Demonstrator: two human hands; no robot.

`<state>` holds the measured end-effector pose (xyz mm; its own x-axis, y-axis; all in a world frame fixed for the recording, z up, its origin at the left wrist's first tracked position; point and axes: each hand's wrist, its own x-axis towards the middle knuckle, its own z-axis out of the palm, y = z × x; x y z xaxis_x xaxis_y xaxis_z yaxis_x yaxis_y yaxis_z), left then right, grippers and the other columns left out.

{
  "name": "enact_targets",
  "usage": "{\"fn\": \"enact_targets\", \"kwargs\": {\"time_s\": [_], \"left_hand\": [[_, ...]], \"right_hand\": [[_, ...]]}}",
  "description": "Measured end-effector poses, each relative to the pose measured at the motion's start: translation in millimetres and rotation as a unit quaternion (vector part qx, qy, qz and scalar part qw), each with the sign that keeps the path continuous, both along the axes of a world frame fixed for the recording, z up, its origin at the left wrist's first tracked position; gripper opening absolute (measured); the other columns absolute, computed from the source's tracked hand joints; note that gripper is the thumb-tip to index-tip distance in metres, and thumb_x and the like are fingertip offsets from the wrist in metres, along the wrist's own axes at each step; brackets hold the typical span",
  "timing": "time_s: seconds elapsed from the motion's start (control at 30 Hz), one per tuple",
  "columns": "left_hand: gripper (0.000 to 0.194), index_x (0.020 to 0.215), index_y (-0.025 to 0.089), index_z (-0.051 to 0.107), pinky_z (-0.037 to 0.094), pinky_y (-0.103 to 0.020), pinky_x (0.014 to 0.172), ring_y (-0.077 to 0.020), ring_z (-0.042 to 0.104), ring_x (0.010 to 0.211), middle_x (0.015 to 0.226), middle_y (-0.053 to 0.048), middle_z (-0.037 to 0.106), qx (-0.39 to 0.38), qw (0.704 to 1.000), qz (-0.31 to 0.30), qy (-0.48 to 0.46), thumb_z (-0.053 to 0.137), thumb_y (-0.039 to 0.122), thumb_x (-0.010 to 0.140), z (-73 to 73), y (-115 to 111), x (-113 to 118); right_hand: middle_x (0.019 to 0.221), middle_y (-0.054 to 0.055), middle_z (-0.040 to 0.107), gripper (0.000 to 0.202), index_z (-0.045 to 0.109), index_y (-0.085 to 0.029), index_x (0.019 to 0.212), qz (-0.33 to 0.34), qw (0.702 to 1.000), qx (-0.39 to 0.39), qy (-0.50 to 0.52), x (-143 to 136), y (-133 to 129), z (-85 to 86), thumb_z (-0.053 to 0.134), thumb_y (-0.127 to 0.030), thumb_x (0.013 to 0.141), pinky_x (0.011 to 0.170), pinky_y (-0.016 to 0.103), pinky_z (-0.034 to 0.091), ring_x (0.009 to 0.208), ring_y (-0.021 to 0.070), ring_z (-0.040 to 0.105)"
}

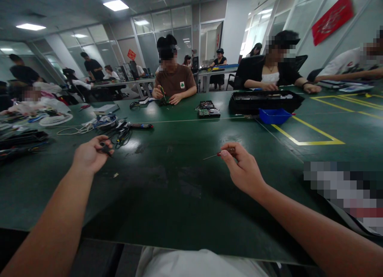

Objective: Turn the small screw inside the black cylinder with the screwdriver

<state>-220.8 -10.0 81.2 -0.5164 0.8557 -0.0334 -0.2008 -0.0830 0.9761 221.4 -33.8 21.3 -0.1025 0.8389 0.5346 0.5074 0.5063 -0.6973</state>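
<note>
My left hand (pixel 89 154) is raised over the left side of the green table (pixel 167 181), its fingers closed around a small black part (pixel 105 148). What that part is, I cannot make out. On the right, my right hand (pixel 244 169) holds a screwdriver (pixel 212 156) by its reddish-brown handle between thumb and fingers. Its thin metal shaft points left, toward the middle of the table. The two hands are well apart. A tiny pale scrap (pixel 116 175) lies on the table near my left hand.
A dark pen-shaped tool (pixel 140 126) lies beyond my left hand, beside tangled cables (pixel 103 123). Opened electronic units (pixel 208 110), a black casing (pixel 265 102) and a blue bin (pixel 273 116) stand across the table. A co-worker (pixel 175 79) sits opposite, holding a tool.
</note>
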Motion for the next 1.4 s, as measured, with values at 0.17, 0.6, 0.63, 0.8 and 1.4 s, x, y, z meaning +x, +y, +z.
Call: {"fn": "enact_targets", "kwargs": {"time_s": [0.17,0.6,0.63,0.8,1.4], "left_hand": [[0.031,0.086,0.012,0.058,0.040,-0.029,0.058,-0.0181,0.050,0.067,0.074,-0.007,0.051,-0.007,0.991,-0.131,-0.013,0.050,0.008,0.056,-3.7,16,89],[0.039,0.107,0.022,0.063,0.043,-0.046,0.093,-0.0239,0.061,0.100,0.105,-0.010,0.064,0.113,0.869,-0.433,0.212,0.066,0.002,0.074,-79.7,28,236],[0.038,0.107,0.023,0.064,0.043,-0.046,0.094,-0.0244,0.061,0.101,0.107,-0.010,0.064,0.121,0.860,-0.439,0.229,0.067,0.004,0.075,-84.5,27,238],[0.035,0.109,0.028,0.068,0.040,-0.049,0.100,-0.0267,0.059,0.109,0.115,-0.008,0.064,0.155,0.848,-0.410,0.299,0.070,0.009,0.079,-98.2,20,230],[0.040,0.123,0.024,0.067,0.042,-0.039,0.107,-0.0234,0.062,0.116,0.122,-0.004,0.070,0.130,0.834,-0.376,0.382,0.073,0.023,0.083,-80.1,1,226]], "right_hand": [[0.095,0.006,0.069,0.021,0.058,-0.023,0.108,-0.012,1.000,-0.003,0.012,2,1,-0.3,0.052,-0.040,0.098,0.077,0.040,0.051,0.088,0.0227,0.068],[0.077,0.001,0.071,0.018,0.063,-0.023,0.092,-0.047,0.997,0.056,0.016,5,-7,16.8,0.055,-0.039,0.096,0.067,0.034,0.051,0.067,0.0179,0.065],[0.076,0.001,0.070,0.017,0.063,-0.023,0.091,-0.045,0.997,0.061,0.017,5,-8,17.0,0.056,-0.039,0.096,0.066,0.033,0.051,0.066,0.0176,0.065],[0.084,0.003,0.074,0.016,0.062,-0.023,0.103,-0.030,0.997,0.063,0.036,6,-12,15.2,0.055,-0.036,0.096,0.067,0.035,0.053,0.074,0.0209,0.071],[0.088,0.004,0.075,0.015,0.059,-0.022,0.104,-0.043,0.997,0.060,0.016,3,-7,12.0,0.054,-0.034,0.098,0.072,0.035,0.053,0.080,0.0209,0.073]]}}
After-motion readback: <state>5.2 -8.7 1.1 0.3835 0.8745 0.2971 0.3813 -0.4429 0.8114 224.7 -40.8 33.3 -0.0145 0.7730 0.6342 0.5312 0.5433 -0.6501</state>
